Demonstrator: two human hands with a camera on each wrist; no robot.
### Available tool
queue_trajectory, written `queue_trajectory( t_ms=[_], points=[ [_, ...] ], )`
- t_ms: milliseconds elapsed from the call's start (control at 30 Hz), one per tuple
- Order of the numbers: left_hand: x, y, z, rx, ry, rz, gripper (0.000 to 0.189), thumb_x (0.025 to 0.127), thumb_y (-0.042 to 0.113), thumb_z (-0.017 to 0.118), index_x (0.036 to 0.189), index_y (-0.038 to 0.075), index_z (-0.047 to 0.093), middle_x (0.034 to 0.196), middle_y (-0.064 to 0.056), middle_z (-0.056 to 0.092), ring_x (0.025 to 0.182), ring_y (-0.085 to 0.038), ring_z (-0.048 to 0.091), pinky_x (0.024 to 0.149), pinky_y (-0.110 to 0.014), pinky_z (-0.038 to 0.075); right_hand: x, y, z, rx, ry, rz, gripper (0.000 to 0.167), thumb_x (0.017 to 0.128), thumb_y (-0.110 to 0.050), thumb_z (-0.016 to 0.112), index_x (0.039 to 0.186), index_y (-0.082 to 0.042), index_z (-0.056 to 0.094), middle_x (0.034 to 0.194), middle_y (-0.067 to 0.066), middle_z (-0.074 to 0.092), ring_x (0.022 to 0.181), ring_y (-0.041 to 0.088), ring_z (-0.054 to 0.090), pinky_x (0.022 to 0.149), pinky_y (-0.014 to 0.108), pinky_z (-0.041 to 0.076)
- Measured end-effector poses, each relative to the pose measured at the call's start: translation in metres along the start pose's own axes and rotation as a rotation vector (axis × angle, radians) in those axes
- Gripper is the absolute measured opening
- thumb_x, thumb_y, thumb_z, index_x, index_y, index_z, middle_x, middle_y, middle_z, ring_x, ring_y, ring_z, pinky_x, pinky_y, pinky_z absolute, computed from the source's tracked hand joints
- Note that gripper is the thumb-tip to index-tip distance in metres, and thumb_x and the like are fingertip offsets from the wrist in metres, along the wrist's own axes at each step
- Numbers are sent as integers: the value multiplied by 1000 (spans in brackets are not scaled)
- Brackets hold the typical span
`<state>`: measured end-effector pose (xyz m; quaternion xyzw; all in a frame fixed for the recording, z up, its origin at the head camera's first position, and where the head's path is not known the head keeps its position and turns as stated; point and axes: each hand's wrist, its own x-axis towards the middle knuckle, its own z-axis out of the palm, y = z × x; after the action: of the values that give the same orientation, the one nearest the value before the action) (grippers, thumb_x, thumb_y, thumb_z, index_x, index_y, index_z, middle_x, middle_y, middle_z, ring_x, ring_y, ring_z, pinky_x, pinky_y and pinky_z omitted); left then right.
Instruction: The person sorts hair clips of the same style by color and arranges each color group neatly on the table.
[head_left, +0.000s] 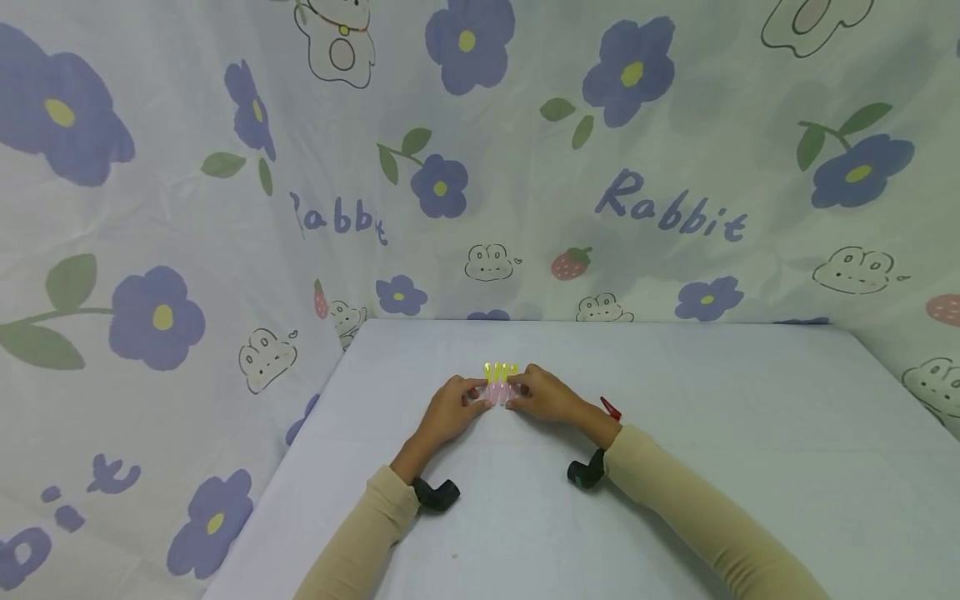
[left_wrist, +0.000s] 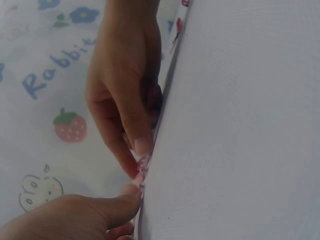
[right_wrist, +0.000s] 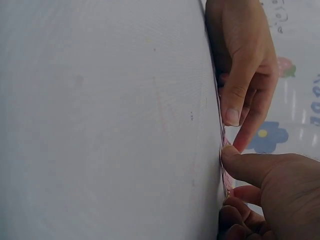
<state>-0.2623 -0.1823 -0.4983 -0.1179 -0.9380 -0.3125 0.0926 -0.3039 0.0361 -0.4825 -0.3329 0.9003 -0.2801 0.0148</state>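
Several slim yellow hair clips (head_left: 501, 368) lie side by side in a row on the white table. Directly below them, nearer the person, is a row of pink hair clips (head_left: 497, 393). The left hand (head_left: 452, 408) pinches the pink row's left end, index finger at its upper edge and thumb at its lower edge. From the other side, the right hand (head_left: 546, 395) pinches the right end in the same way. Both wrist views show thumbs and index fingers close together low over the tabletop, the pink clips (left_wrist: 141, 172) partly hidden between them.
A red clip (head_left: 611, 408) lies on the table (head_left: 750, 467), just beyond the right forearm. Dark wrist cameras (head_left: 437, 495) sit below both wrists. Behind the table's far edge hangs a curtain (head_left: 525, 192) printed with flowers and rabbits.
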Motion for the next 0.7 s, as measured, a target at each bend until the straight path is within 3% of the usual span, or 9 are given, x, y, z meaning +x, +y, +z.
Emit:
queue_trajectory(
  t_ms=[700],
  points=[
    [0, -2, 1, -19, 2, -8, 41, 91, 26, 74, 129, 13, 67, 97, -4, 64, 76, -11, 53, 65, -27, 44, 1, 0, 2, -9, -5, 46, 49, 91, -29, 75, 134, -7, 63, 94, 3, 56, 80, 13, 48, 68, 27, 42]
  ],
)
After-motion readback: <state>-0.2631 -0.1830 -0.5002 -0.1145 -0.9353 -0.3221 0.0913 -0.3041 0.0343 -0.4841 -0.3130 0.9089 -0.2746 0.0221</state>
